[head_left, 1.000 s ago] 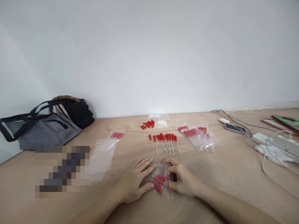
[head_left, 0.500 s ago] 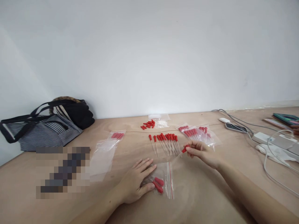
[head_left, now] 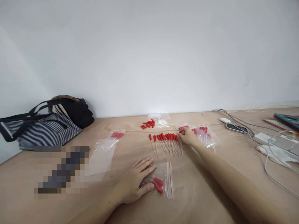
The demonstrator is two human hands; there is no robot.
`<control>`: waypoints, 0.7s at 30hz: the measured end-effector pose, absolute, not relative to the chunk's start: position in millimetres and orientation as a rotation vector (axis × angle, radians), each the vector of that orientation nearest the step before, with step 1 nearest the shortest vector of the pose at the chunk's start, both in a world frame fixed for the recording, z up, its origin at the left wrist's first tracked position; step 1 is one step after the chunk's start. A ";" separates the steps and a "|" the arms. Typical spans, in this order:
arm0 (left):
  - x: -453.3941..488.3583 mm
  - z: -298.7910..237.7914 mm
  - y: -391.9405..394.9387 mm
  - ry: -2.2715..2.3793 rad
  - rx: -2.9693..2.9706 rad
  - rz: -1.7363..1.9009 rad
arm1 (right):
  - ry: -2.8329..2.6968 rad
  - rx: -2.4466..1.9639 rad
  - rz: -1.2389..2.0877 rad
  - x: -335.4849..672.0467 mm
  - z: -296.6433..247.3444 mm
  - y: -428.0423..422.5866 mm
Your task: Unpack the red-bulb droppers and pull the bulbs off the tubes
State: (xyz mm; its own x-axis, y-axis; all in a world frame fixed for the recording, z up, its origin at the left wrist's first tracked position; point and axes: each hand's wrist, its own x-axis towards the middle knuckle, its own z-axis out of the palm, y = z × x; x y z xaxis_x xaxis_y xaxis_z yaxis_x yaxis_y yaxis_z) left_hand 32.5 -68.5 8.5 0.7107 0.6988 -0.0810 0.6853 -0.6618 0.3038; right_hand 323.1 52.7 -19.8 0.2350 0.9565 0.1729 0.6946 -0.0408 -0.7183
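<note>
My left hand [head_left: 139,182] lies with fingers spread over a clear zip bag [head_left: 166,169], pressing it on the table. Two red rubber bulbs [head_left: 158,185] show inside the bag; the part under my palm is hidden. My right hand [head_left: 188,136] pinches the bulb end of a dropper [head_left: 181,147], at the right end of a fanned row of red-bulbed droppers [head_left: 167,141]. Its bulb is mostly hidden by my fingers, while the thin clear tube points down toward me. Beside that hand are bagged droppers [head_left: 203,132].
Loose red bulbs [head_left: 148,124] and clear tubes [head_left: 162,123] lie at the back. At left are clear zip bags [head_left: 102,158], some with red bulbs, and a striped bag [head_left: 46,132]. A phone [head_left: 235,128], cables and a power strip [head_left: 268,139] occupy the right.
My right hand has moved away from me and slightly left, carrying the dropper from near the bag's mouth to the row's right end. My left hand stays on the zip bag.
</note>
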 end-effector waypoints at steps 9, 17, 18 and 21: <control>32.7 10.6 -68.9 1.088 2.614 0.040 | -1.622 -1.727 0.367 313.1 -12.2 45.9; 32.1 7.4 -68.6 1.075 2.632 0.096 | -1.983 -1.307 0.868 295.8 -17.0 -51.5; 32.2 6.9 -68.5 1.073 2.631 0.108 | -2.017 -1.311 0.917 291.3 -18.2 -62.4; 33.1 6.2 -68.8 1.083 2.615 0.116 | -2.080 -1.325 0.961 278.0 -16.5 -80.8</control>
